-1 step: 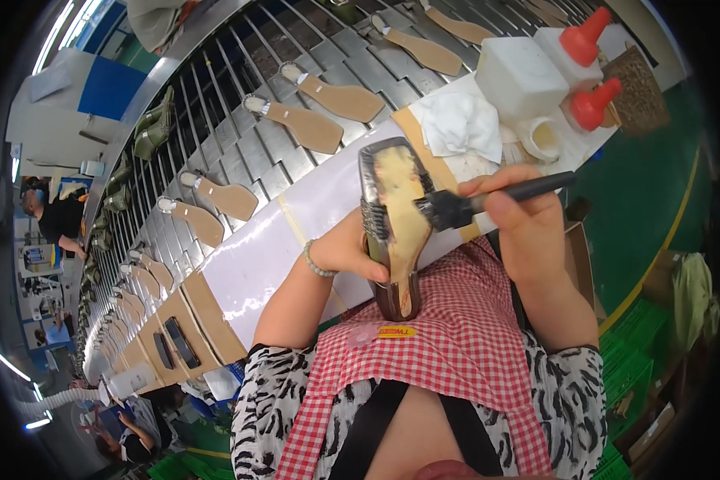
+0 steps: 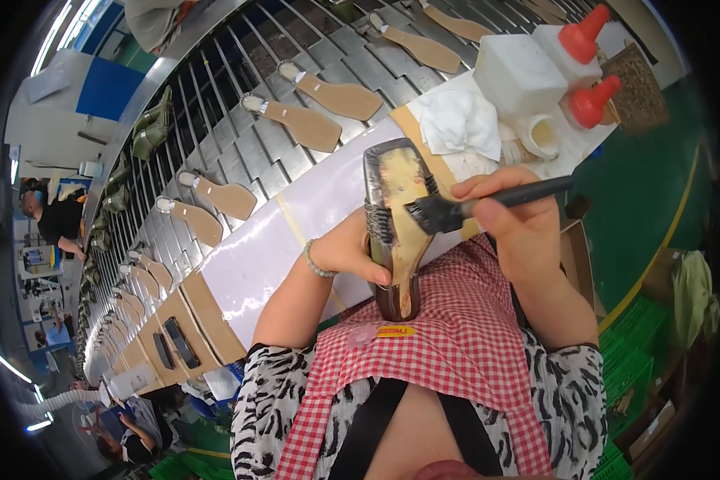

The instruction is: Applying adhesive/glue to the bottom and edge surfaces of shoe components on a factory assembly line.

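Note:
My left hand (image 2: 348,254) grips a dark shoe (image 2: 370,172) by its side near the heel, with the thumb on the edge of the bottom. The shoe is turned over, its pale yellow underside (image 2: 400,180) facing up and its toe pointing away from me. A wide black brush (image 2: 434,216) is held by its handle in my right hand (image 2: 522,228). Its bristles rest on the underside, around the middle of the shoe. The heel end is close to my red checked apron (image 2: 456,300).
Tan soles (image 2: 306,126) lie in pairs on the metal roller conveyor (image 2: 240,152). Green shoes (image 2: 150,140) line its far side. To the right stand white bottles (image 2: 520,76) with red nozzles (image 2: 594,102), a crumpled white cloth (image 2: 460,120) and an open white jar (image 2: 542,138).
The brush has shifted a little toward the left and nearer to me across the shoe's underside. My left hand keeps the shoe in nearly the same place.

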`<state>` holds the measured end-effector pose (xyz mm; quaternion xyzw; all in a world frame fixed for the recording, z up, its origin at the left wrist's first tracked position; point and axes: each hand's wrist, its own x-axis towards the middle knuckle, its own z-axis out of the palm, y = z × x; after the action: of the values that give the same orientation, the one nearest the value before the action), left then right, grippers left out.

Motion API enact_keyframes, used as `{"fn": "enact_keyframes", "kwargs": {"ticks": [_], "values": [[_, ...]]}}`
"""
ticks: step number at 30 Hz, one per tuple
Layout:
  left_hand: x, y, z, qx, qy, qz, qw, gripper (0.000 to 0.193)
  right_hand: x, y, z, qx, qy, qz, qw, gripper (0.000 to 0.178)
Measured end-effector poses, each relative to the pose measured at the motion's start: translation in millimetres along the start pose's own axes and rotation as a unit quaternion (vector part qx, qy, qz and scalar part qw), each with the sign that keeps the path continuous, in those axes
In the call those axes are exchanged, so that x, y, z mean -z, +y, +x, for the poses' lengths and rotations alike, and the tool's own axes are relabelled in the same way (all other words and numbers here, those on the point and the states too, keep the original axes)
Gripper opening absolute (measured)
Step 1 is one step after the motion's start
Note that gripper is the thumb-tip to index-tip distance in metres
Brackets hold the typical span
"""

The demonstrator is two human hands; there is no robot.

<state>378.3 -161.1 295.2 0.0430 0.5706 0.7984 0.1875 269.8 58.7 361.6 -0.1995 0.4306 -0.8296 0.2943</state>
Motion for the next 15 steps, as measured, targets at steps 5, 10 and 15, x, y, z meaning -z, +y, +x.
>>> {"fn": "enact_keyframes", "kwargs": {"ticks": [5, 10, 15], "values": [[-8, 8, 5, -0.017, -0.005, 0.013, 1.0, 0.096, -6, 6, -1, 0.153, -0.074, -0.245, 0.955, 0.018], [-8, 6, 3, 0.018, -0.03, -0.004, 0.999, 0.097, -7, -3, -5, 0.15, -0.123, -0.288, 0.938, 0.017], [-8, -2, 3, -0.002, -0.048, 0.009, 0.999, 0.098, -3, -5, -5, 0.101, -0.118, -0.236, 0.959, 0.018]]}}
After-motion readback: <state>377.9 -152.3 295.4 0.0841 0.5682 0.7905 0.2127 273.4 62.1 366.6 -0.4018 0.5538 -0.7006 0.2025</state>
